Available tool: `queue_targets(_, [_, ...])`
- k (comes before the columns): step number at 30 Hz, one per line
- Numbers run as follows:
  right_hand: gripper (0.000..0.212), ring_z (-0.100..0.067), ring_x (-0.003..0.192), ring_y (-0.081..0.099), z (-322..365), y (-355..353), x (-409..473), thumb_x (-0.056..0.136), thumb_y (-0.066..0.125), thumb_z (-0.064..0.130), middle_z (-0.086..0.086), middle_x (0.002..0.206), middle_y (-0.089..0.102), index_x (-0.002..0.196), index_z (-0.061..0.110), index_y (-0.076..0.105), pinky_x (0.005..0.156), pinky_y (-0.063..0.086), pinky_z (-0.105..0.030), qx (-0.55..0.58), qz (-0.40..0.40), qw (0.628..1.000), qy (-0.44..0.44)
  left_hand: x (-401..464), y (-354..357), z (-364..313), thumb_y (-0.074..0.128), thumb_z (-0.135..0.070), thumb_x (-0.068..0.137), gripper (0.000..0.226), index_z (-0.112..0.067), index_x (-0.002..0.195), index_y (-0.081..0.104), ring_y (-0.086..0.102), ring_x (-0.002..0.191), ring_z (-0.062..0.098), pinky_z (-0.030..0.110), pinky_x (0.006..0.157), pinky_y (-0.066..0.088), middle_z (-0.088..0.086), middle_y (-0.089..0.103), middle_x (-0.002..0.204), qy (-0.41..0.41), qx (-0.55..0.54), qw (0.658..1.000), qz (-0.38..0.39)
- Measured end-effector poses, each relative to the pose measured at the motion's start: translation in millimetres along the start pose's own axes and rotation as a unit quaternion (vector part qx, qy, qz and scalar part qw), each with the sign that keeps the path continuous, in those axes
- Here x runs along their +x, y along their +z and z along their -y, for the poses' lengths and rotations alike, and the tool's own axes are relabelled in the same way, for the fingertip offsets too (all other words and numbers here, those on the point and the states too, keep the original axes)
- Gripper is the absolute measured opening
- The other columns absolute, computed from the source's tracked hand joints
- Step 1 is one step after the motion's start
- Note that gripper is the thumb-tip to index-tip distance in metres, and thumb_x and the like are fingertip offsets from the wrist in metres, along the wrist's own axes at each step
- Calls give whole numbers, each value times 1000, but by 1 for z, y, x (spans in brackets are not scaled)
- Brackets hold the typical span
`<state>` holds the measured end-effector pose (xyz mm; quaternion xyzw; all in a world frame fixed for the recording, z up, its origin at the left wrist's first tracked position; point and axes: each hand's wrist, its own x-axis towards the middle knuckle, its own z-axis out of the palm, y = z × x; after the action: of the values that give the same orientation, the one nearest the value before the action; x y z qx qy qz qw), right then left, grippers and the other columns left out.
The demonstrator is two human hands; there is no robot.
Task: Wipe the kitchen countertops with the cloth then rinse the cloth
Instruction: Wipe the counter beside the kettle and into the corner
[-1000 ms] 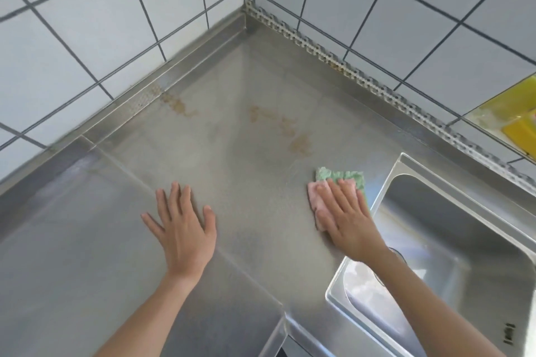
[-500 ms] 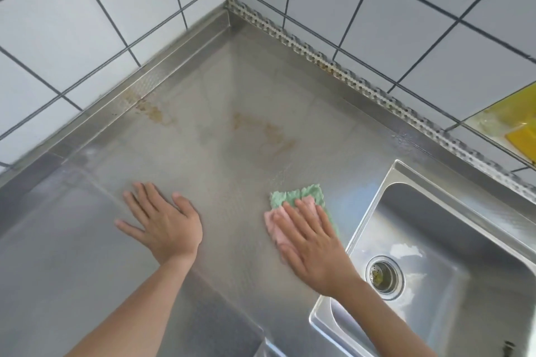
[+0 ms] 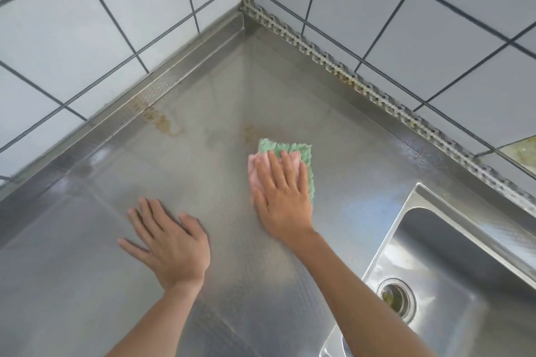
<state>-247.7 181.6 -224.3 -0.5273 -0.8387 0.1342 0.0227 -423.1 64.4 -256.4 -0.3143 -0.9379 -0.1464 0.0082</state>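
On bench (image 3: 362, 171), mid-corner, right hand (image 3: 282, 197) flat on cloth (image 3: 303, 153), left hand (image 3: 171, 243) flat on bare steel just left of it. Risks first: brown stains (image 3: 162, 123) near left wall edge and a fainter patch (image 3: 249, 132) just above cloth likely to smear rather than lift if pressed too lightly or passed once only. Cloth folded, pink layer under fingers, green edge poking out at top and right; could unfold or slip out from under palm on a fast stroke, since nothing pinches it. Steel looks wet and shiny, so bracing left hand could slide. Perforated strip (image 3: 348, 72) along right wall shows rusty grime; could snag cloth if swept too far. Sink (image 3: 452, 293) near right, apart from cloth; dirty water could get pushed over its rim, fine, but rinse not yet begun. Grip state: right grip open, fingers spread and flat, pressing cloth down onto bench, not curled around it. Left grip open too, palm down, fingers splayed, holding nothing, touching bench only. Cloth sits between the two stain patches and sink, fully on bench, under right palm.
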Motion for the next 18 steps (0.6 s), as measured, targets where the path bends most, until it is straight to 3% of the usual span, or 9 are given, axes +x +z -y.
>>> queue_targets(2, [58,-28,162,13,-1,5,-35,110,33,46,0,172,28,164,26,29,128,14,-59,-10,22,996,-81,0,-2,-2,38,-33,97,63,-2,152,37,18,160,31,70,122,9,15,33,167,0,2,1000,-1])
queue_targets(6, [58,-22,163,10,-75,-19,-64,112,25,49,4,174,21,166,29,21,131,12,-52,-64,66,981,-170,-2,-6,-5,38,-33,97,63,-2,153,37,19,160,31,69,122,11,17,35,166,-5,2,1000,0])
queue_targets(8, [58,-22,162,11,-113,-33,-51,112,22,48,4,173,25,167,28,20,130,15,-53,-83,69,984,-139,-1,-7,-5,37,-34,98,64,-2,153,37,19,160,31,70,122,12,17,35,166,-8,0,1000,1])
queue_targets(11, [63,-26,161,17,-134,-46,-1,109,15,51,1,170,31,166,26,24,127,17,-54,-62,53,997,-4,-1,-8,-6,38,-33,98,63,-1,153,38,21,160,31,69,122,13,18,37,165,-4,5,1000,-3])
queue_targets(15, [64,-28,162,1,-85,-31,80,106,11,50,-3,175,14,167,28,10,129,-1,-57,-25,21,990,140,-1,-7,-7,38,-33,98,64,-1,153,37,20,160,30,67,123,10,16,36,166,-5,16,1000,-4])
queue_targets(18, [61,-28,162,-4,-23,-15,97,108,15,48,-2,176,10,167,30,9,129,-5,-58,-5,20,995,100,0,-6,-7,38,-34,98,64,-2,153,38,21,160,30,66,123,11,16,36,166,-4,28,1000,-1])
